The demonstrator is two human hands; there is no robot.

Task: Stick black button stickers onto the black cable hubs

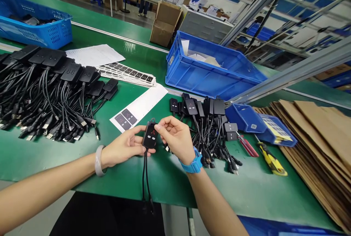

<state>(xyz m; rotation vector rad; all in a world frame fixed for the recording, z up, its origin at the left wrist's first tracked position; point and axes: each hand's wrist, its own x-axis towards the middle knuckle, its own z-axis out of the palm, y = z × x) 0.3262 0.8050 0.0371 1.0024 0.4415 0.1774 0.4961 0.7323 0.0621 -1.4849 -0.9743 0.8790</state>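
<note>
My left hand (128,147) is closed around a small black control box (149,140), held upright above the table's front part. Two black cables hang from its lower end. A black face label (151,130) with red marks and two pale button shapes covers its front. At the label's upper right corner, my right hand (175,133) pinches with thumb and fingers; its fingertips are partly hidden. Just behind lies a white sticker sheet (148,101) bearing a pair of similar labels. A bunch of cabled black boxes (191,107) lies right of my hands, and a larger pile (71,72) lies left.
Printed label strips (128,71) and white paper (95,55) lie behind. Blue bins (211,71) (52,31) stand at the back. Red-handled tool (248,146), yellow cutter (272,161), small blue trays (244,118) and stacked cardboard (315,137) occupy the right. A person stands far behind.
</note>
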